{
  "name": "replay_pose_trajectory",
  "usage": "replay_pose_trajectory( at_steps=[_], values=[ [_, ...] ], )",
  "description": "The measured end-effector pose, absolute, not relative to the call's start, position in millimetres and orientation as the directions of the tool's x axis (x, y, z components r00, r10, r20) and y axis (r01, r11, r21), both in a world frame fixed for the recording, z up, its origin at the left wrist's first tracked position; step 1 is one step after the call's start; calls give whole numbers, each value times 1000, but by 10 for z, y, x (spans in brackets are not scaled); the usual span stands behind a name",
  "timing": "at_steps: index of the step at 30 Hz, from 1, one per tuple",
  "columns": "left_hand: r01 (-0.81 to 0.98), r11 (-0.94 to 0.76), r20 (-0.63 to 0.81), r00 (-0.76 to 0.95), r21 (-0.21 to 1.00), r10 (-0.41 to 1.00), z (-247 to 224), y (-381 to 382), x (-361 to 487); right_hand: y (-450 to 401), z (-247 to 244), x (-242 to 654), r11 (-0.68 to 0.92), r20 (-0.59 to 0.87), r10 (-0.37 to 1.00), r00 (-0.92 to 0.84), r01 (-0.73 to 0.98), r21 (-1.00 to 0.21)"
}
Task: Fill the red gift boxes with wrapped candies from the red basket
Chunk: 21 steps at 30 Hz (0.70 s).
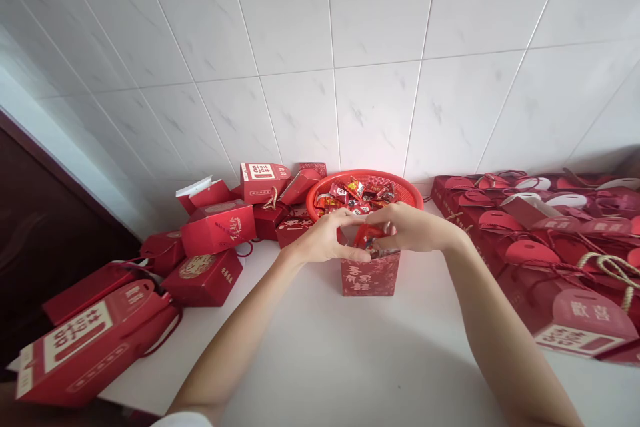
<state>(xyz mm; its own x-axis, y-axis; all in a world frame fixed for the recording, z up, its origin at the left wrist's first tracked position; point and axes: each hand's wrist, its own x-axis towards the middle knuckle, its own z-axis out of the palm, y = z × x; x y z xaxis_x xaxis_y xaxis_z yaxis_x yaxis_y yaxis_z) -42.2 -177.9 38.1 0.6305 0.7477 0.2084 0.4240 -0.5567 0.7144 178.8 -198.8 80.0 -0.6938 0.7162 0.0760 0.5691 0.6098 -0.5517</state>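
My hands meet over the open top of a small red gift box (371,275) with gold characters, standing on the white counter (320,373). My right hand (413,227) pinches a red-wrapped sweet (371,236) just above the box opening. My left hand (326,238) grips the box's upper edge, with its thumb along the front rim. The fingers partly hide the box opening. Behind my hands, a round red plastic basket (367,175) holds a heap of wrapped sweets (357,197).
Piled red gift boxes and bags (210,230) with cords lie to the left, and many more red boxes with handles (550,260) crowd the right. A white tiled wall (320,67) rises behind the counter. A dark wooden door (50,233) stands at far left.
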Motion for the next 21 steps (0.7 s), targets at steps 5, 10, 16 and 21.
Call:
replay_pose_trajectory(
  at_steps=[5, 10, 16, 21],
  values=[
    [408, -542, 179, 655, 735, 735, 393, -1783, -426, -2030, 800, 1729, 592, 20, 676, -736, 527, -609],
    [382, -564, 222, 649, 732, 727, 369, -1773, -428, -2029, 818, 1864, 657, 233, 694, -681, 467, -592],
    [409, -631, 248, 673, 660, 696, 372, -1777, -485, -2057, 883, 2026, 630, 335, 747, -575, 450, -632],
    [408, -698, 279, 707, 589, 649, 364, -1762, -517, -1973, 795, 2078, 558, 320, 821, -473, 546, -625]
  ],
)
